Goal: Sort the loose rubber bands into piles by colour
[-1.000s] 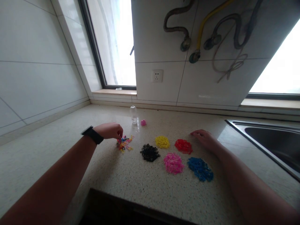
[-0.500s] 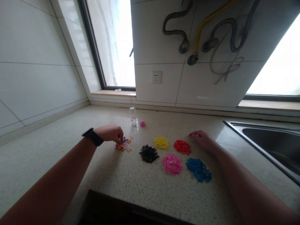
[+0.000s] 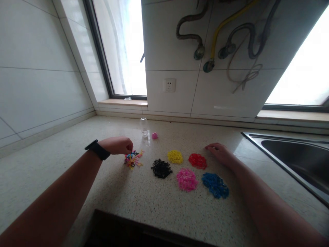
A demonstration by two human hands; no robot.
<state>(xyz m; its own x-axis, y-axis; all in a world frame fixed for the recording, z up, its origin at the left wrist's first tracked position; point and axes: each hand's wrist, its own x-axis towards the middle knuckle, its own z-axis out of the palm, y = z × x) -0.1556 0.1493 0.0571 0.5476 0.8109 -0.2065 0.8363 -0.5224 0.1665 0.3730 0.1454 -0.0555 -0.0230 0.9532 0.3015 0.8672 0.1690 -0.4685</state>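
Just above a small mixed-colour pile of rubber bands (image 3: 133, 160), my left hand (image 3: 120, 145) is closed with its fingertips pinched together. Whatever is between those fingertips is too small to make out. My right hand (image 3: 218, 152) lies on the counter with its fingers loosely stretched out, holding nothing visible. Nearest to it is a red pile of bands (image 3: 197, 161). Between the hands lie a yellow pile (image 3: 175, 156), a black pile (image 3: 161, 168), a pink pile (image 3: 187, 179) and a blue pile (image 3: 215, 185), each of one colour.
A clear little bottle (image 3: 144, 128) stands near the wall, apparently upside down, with a pink cap (image 3: 154, 136) beside it. A steel sink (image 3: 253, 140) is set into the speckled counter (image 3: 144, 199) at right. A wall socket (image 3: 169, 85) and pipes are behind.
My left hand has lifted slightly and drawn back from the mixed pile, showing more of it. My right hand stays in place. The whole view has shifted a little.
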